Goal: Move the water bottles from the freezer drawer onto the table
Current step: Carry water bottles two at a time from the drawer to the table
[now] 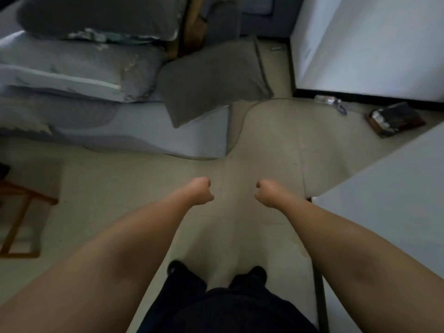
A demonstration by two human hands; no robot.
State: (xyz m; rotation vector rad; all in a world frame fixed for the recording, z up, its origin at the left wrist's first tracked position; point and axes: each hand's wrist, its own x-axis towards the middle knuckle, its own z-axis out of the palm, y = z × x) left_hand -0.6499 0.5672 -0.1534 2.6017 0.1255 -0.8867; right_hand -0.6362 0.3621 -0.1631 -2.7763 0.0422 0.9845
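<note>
Both my arms reach forward and down over the beige floor. My left hand is curled into a fist and holds nothing. My right hand is curled the same way, a short gap away, also holding nothing. A white appliance stands at the upper right, its front closed; no drawer shows. A white tabletop fills the right edge beside my right forearm. A clear plastic bottle lies on the floor at the foot of the appliance.
A low mattress with grey cushions takes up the upper left. A wooden frame sits at the left edge. A dark box lies on the floor at the right. My feet in dark shoes stand at the bottom centre.
</note>
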